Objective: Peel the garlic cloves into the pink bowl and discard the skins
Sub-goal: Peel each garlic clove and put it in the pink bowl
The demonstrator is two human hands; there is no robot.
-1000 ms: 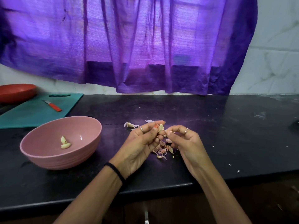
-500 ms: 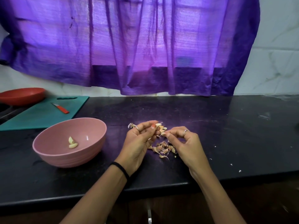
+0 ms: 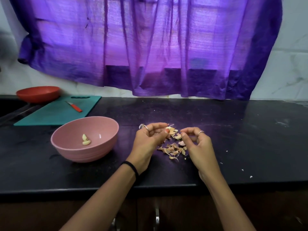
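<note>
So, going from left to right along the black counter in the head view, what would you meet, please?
Round red bowl → red-handled knife on the teal cutting board → round pink bowl → left hand → pile of garlic skins → right hand.

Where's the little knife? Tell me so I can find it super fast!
Look to the far left of the black counter, where a teal cutting board lies in front of a red bowl. The small knife lies on that board, beyond the pink bowl. It is the only thing with a bright red handle.
</note>
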